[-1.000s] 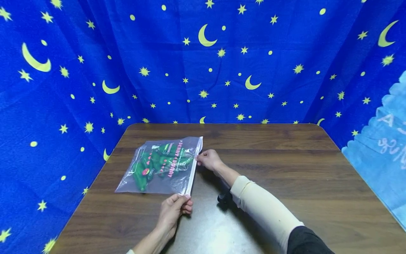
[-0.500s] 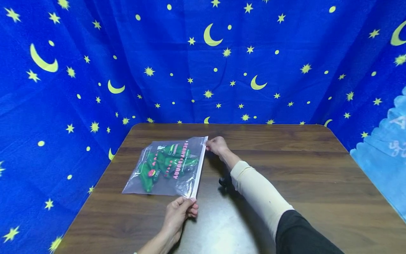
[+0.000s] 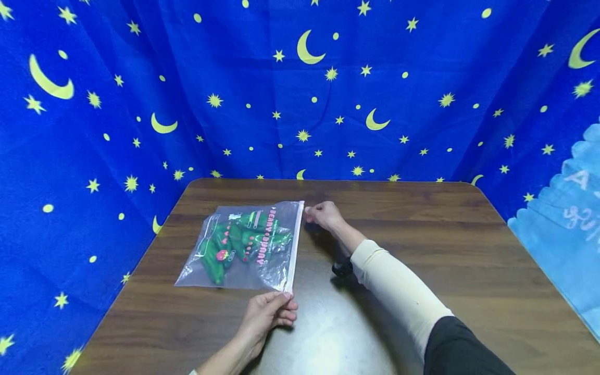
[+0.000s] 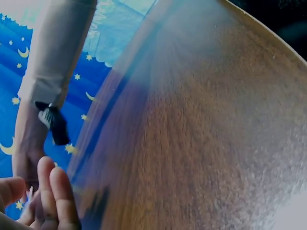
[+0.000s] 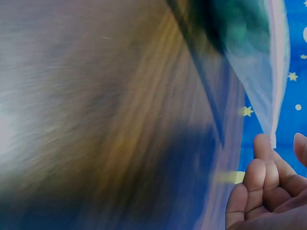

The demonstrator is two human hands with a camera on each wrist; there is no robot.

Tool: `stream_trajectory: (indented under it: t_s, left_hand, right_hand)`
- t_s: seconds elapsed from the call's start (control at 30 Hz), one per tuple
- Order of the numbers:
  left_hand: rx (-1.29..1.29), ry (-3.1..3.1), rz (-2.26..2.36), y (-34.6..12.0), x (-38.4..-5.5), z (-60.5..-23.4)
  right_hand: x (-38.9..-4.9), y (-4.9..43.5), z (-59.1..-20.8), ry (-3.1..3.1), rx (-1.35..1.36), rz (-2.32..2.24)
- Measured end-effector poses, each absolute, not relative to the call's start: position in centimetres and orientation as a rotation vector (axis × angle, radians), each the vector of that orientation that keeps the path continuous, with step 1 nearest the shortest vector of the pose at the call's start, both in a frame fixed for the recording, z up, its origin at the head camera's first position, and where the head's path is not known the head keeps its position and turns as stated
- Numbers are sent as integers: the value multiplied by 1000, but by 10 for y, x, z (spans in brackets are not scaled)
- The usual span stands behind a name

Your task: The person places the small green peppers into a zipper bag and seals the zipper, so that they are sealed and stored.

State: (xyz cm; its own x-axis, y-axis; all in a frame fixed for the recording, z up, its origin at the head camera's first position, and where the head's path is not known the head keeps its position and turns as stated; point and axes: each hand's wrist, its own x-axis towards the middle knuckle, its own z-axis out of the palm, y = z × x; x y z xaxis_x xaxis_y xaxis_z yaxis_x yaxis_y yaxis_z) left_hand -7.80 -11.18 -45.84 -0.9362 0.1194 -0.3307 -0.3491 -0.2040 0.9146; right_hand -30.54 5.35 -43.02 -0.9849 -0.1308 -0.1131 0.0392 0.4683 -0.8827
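Observation:
A clear zip bag point(image 3: 253, 278) with pink print stands out over the left part of the table in the head view. Glossy green, elongated things point(image 3: 213, 263) lie inside it; the plastic blurs their kind. Its pale zip strip point(image 3: 296, 245) runs along the right edge. My left hand point(image 3: 264, 317) pinches the strip's near end between thumb and fingers. Beside the far end is my right hand point(image 3: 325, 215), a small gap from the strip. In the right wrist view its thumb and fingers point(image 5: 254, 177) are apart, near the bag's corner point(image 5: 271, 129).
The brown wooden table point(image 3: 422, 234) extends to the right. Blue cloth point(image 3: 347, 94) with yellow moons and stars hangs behind and at the sides. A black wrist device point(image 3: 342, 268) sits under my right forearm. A light blue cloth point(image 3: 562, 219) is at the right.
My right hand has moved along the zip strip from its middle to the far end, then come slightly off it. The left hand keeps its pinch on the near end.

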Motion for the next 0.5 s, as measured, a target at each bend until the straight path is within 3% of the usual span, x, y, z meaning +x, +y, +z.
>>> stream_trajectory:
  t_s: [0.3,0.5]
  left_hand:
    - [-91,1751,2096,-112,-83,-447]
    - [79,2060,2126,-115,-113,-426]
  right_hand:
    - [-268,91,-418,2767,-338,-1387]
    - [-233,102,-413,2955,-533,-1275]
